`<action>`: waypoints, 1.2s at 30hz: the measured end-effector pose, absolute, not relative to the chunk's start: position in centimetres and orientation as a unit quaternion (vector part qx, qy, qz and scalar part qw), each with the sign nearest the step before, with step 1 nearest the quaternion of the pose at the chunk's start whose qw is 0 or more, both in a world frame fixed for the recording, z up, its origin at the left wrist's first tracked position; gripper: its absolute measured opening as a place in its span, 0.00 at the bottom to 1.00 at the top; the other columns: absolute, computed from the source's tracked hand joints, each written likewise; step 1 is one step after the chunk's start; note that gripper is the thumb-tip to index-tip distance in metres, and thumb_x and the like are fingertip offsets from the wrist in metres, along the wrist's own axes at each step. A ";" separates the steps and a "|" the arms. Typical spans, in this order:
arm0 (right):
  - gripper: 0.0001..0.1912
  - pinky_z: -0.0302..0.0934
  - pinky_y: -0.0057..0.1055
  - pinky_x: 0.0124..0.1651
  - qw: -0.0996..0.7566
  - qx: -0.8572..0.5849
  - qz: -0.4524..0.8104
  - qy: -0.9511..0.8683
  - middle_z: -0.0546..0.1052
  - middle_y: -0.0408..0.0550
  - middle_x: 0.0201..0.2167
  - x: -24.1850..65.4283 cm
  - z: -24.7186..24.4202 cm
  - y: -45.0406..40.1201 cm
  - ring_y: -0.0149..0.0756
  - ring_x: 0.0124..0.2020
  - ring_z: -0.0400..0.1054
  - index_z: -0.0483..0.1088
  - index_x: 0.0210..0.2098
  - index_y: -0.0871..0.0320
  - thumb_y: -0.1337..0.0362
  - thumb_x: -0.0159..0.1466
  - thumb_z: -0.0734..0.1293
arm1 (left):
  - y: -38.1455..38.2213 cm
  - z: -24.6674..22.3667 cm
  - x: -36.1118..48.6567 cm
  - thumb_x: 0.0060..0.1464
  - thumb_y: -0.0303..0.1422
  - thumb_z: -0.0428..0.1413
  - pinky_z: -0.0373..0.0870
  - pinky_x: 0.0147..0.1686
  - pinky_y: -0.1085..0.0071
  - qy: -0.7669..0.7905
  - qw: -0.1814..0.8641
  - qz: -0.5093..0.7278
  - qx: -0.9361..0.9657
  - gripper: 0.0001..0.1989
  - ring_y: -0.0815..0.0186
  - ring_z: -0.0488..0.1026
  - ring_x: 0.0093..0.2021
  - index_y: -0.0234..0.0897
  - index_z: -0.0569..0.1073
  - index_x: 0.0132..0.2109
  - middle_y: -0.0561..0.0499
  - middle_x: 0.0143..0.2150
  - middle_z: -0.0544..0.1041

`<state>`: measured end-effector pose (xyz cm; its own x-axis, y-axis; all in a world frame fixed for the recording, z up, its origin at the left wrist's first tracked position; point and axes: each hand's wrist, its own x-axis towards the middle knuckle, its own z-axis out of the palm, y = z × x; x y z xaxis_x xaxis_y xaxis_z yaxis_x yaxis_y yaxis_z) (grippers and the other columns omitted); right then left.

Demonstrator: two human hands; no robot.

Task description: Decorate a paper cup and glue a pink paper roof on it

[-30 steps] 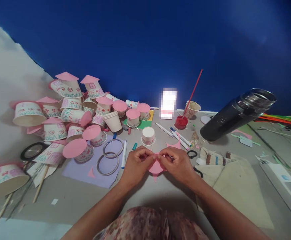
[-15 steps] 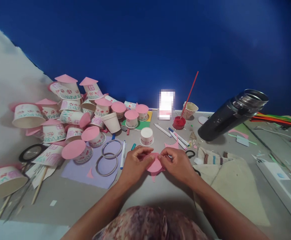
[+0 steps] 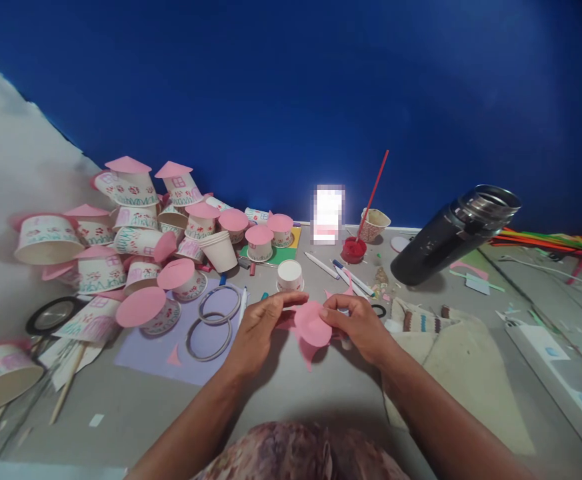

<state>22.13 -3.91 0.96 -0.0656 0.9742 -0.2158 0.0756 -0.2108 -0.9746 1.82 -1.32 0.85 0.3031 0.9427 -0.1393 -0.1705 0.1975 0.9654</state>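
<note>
A round pink paper piece (image 3: pixel 313 324) is between my hands, with pointed pink scraps below and beside it. My right hand (image 3: pixel 355 323) pinches its right edge between thumb and fingers. On the left side, my left hand (image 3: pixel 263 327) has its fingers stretched forward and thumb apart, close to the pink paper but not closed on it. Just beyond my hands stands a white paper cup (image 3: pixel 289 275). Another pink offcut (image 3: pixel 349 285) lies behind my right hand.
Decorated cups with pink tops (image 3: pixel 138 217) are piled at the left. Two grey rings (image 3: pixel 209 337) rest on purple paper (image 3: pixel 145 353). Right of centre are markers (image 3: pixel 321 265), a red pot (image 3: pixel 354 250), a dark flask (image 3: pixel 451 233) and a beige cloth (image 3: pixel 465 373).
My left hand has let go of the round pink piece and moved slightly left. The piece now shows more fully, held on its right side. The view has shifted a little.
</note>
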 end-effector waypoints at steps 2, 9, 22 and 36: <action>0.25 0.52 0.28 0.24 0.403 -0.506 0.621 -0.442 0.62 0.36 0.15 22.2 1.0 -3.9 0.27 0.17 0.51 0.65 0.22 0.54 0.40 0.57 0.72 | -1.4 0.9 1.7 0.55 0.52 0.67 0.77 0.51 0.61 0.379 0.701 0.409 0.444 0.24 0.52 0.82 0.50 0.42 0.86 0.51 0.39 0.58 0.83; 0.28 0.62 0.30 0.25 0.353 -0.411 0.752 -0.375 0.64 0.37 0.16 21.0 0.5 -4.6 0.27 0.17 0.56 0.71 0.25 0.56 0.39 0.48 0.77 | -2.5 1.0 2.3 0.57 0.48 0.68 0.72 0.57 0.61 0.274 0.762 0.352 0.470 0.19 0.50 0.76 0.58 0.42 0.85 0.49 0.40 0.62 0.77; 0.25 0.48 0.26 0.21 0.415 -0.482 0.609 -0.474 0.66 0.38 0.16 23.3 0.9 -4.0 0.26 0.18 0.53 0.77 0.29 0.58 0.40 0.60 0.71 | -1.8 1.0 2.4 0.42 0.40 0.76 0.60 0.34 0.72 0.355 0.785 0.359 0.359 0.18 0.70 0.66 0.30 0.33 0.79 0.28 0.52 0.30 0.75; 0.25 0.44 0.25 0.20 0.361 -0.510 0.615 -0.481 0.63 0.35 0.16 22.8 1.6 -4.0 0.23 0.17 0.52 0.73 0.24 0.58 0.43 0.56 0.77 | -1.8 1.1 2.5 0.37 0.38 0.79 0.73 0.33 0.70 0.327 0.824 0.341 0.313 0.17 0.64 0.75 0.36 0.33 0.81 0.28 0.48 0.39 0.78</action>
